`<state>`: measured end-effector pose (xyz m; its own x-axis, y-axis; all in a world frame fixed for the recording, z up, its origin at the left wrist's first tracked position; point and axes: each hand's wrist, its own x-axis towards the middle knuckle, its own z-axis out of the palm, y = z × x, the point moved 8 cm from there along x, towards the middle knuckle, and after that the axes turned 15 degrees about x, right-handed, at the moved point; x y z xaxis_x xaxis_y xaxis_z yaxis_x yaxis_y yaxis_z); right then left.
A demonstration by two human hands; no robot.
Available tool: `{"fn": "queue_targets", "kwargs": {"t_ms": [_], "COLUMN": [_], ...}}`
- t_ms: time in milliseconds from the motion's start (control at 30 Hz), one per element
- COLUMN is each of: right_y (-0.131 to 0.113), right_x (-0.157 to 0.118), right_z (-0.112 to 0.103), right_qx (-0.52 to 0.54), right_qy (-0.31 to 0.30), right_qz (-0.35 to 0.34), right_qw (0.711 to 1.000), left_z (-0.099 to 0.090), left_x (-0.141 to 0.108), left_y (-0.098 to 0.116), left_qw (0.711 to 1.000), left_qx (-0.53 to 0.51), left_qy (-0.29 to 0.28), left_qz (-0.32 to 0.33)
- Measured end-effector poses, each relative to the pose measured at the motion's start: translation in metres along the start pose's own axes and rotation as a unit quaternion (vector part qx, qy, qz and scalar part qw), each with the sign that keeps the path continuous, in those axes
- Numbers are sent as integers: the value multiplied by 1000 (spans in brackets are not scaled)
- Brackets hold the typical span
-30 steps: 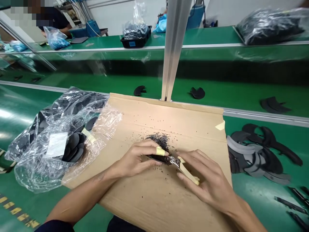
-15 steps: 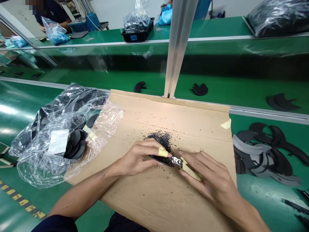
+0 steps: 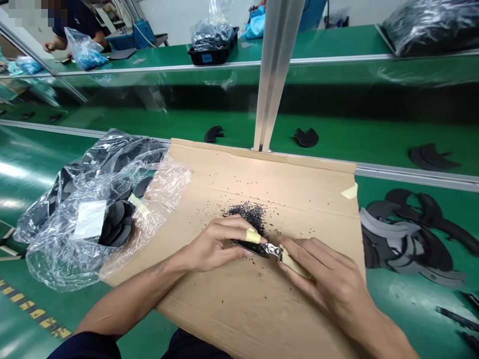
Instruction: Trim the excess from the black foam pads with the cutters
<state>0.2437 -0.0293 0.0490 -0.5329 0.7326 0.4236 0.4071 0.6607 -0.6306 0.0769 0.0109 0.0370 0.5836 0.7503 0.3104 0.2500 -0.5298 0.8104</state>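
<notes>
Between the thumb and fingers of my left hand is a thin black plastic piece, tilted above the cardboard sheet. Yellow tape wraps one of that hand's fingers. My right hand is closed round a pair of nippers with pale yellow wrapped handles. Their metal jaws meet the right end of the black piece. Just beyond my hands lies a heap of tiny black clippings, with more bits scattered around it.
A clear plastic bag of black rounded parts lies at left. Dark curved parts are piled at right. Behind the cardboard, several black parts lie on a green belt, past a metal post. A person is at far left.
My right fingers have closed further on the nippers' handles. The parts on the belt have shifted slightly left. The far person's hand has moved left.
</notes>
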Motion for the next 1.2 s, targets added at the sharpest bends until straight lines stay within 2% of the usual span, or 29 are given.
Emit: {"fn": "queue_targets", "kwargs": {"t_ms": [133, 200, 333, 433, 500, 600, 700, 767, 867, 967, 1033, 1100, 1200], "right_y": [3, 4, 3, 3, 4, 10, 12, 8, -2, -16, -22, -23, -13], "right_x": [0, 0, 0, 1, 2, 2, 0, -1, -2, -3, -3, -2, 0], "right_z": [-1, -3, -2, -4, -9, -12, 1, 9, 10, 10, 10, 5, -11], "right_qx": [12, -40, -136, -140, -104, 43, 190, 209, 170, 137, 138, 150, 123], "right_qy": [8, 20, 18, 20, 37, 65, 36, 21, 43, 49, 39, 45, 87], "right_qz": [16, 19, 10, 11, 28, 83, 122, 111, 52, -11, -28, -31, -13], "right_qw": [1000, 999, 991, 990, 993, 993, 973, 971, 983, 989, 989, 987, 988], "left_z": [-4, -4, 3, -2, -10, -18, -15, -12, -7, -3, -1, -1, -4], "left_x": [1, 0, -2, -3, -4, -7, -11, -12, -11, -10, -10, -10, -7], "left_y": [0, 1, 7, 6, 4, -6, -17, -20, -16, -5, -2, -2, -5], "left_qw": [999, 996, 986, 976, 977, 983, 979, 977, 983, 982, 977, 979, 988], "left_qx": [44, 79, 161, 215, 201, 126, 49, 19, 47, 150, 190, 182, 127], "left_qy": [-7, -18, -46, 7, 63, 126, 167, 179, 156, 113, 89, 76, 81], "left_qz": [-23, -23, 21, 27, 15, -44, -107, -115, -81, -1, 42, 54, 38]}}
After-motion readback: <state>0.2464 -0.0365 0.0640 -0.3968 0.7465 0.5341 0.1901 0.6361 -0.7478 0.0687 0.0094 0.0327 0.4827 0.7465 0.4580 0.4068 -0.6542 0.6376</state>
